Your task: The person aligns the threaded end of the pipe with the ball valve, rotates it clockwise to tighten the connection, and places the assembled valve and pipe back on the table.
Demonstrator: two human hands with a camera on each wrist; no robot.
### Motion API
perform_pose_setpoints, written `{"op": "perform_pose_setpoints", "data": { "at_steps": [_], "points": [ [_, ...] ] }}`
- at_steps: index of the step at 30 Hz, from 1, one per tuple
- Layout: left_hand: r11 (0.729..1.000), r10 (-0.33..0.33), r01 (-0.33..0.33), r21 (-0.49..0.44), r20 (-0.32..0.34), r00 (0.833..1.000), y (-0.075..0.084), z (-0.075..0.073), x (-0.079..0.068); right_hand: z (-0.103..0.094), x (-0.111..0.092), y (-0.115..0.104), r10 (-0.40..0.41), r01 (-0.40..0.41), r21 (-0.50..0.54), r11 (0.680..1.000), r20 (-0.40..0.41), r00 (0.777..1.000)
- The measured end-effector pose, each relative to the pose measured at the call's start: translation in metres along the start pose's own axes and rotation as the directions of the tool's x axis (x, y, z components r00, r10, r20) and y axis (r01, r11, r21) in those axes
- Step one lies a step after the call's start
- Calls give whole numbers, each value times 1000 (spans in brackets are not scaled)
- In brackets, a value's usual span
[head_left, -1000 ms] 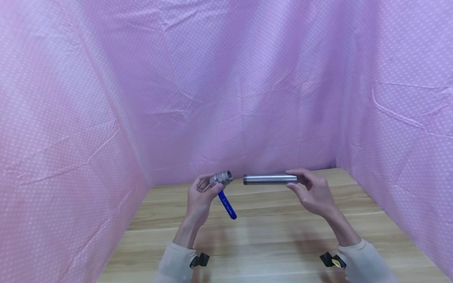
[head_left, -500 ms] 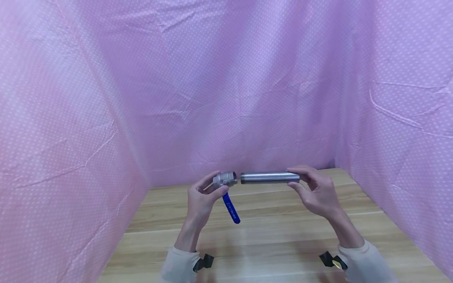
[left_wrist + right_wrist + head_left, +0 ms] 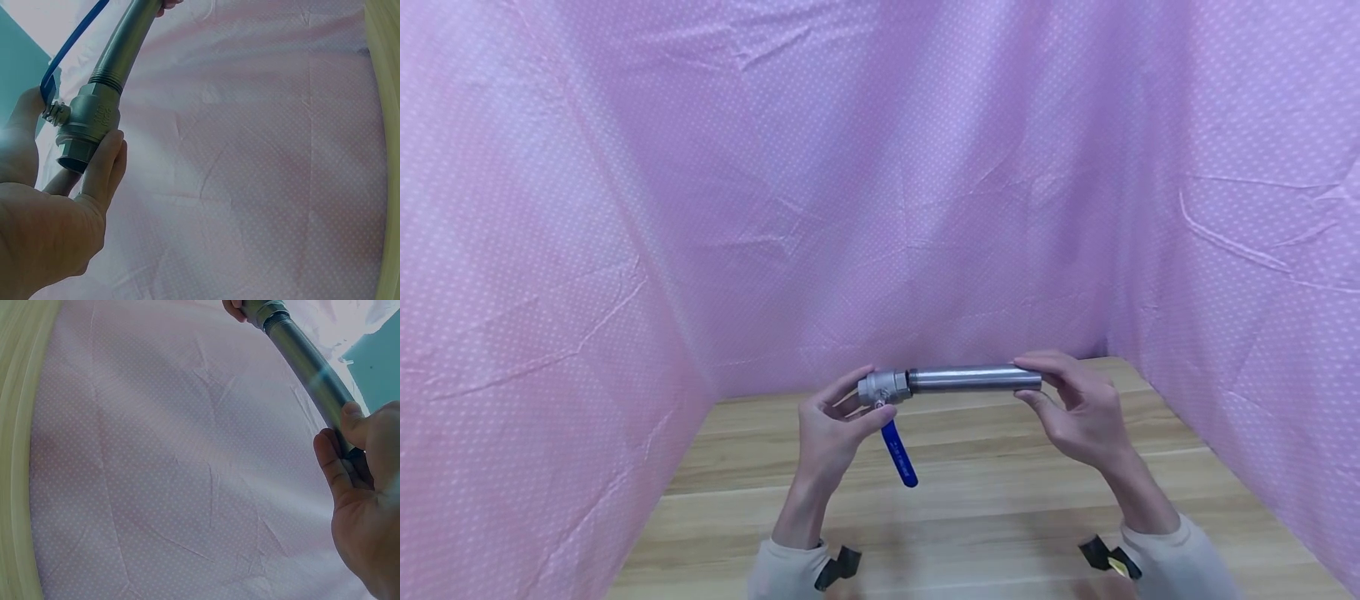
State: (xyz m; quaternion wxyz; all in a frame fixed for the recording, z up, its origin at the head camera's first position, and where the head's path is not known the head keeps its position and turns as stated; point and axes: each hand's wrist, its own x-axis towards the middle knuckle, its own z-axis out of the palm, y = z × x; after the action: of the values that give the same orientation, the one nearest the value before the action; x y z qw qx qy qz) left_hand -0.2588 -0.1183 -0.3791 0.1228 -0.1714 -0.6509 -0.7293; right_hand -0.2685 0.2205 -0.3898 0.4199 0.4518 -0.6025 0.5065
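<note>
My left hand point(image 3: 830, 433) holds a metal ball valve point(image 3: 882, 387) between thumb and fingers, its blue lever handle point(image 3: 900, 454) slanting down toward me. A straight steel pipe point(image 3: 966, 378) lies level in line with the valve, its threaded end at the valve's mouth. My right hand point(image 3: 1080, 408) pinches the pipe's far end between thumb and fingers. In the left wrist view several pipe threads point(image 3: 107, 77) show just outside the valve body point(image 3: 94, 115). The right wrist view shows the pipe point(image 3: 310, 369) running from my right hand point(image 3: 369, 481) up to the valve.
Both hands are over a light wood-grain table point(image 3: 955, 508). Pink dotted cloth point(image 3: 895, 183) hangs behind the table and along both sides. Black camera mounts point(image 3: 838, 568) sit at the wrists, by the pale sleeves.
The valve in my left hand has moved right and turned to line up with the pipe. The gap between them has closed, and the pipe's threaded end now meets the valve's opening.
</note>
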Motion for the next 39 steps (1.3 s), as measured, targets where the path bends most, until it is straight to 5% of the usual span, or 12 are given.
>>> {"op": "perform_pose_setpoints", "data": {
  "at_steps": [25,39],
  "points": [
    [995,100,-98,-28,79,992,18,2,-13,1,13,-20,-106,106,174,979,-9,994],
    [993,106,-99,-69,112,988,24,3,-19,0,18,-32,-149,149,185,971,-14,989]
  ]
}}
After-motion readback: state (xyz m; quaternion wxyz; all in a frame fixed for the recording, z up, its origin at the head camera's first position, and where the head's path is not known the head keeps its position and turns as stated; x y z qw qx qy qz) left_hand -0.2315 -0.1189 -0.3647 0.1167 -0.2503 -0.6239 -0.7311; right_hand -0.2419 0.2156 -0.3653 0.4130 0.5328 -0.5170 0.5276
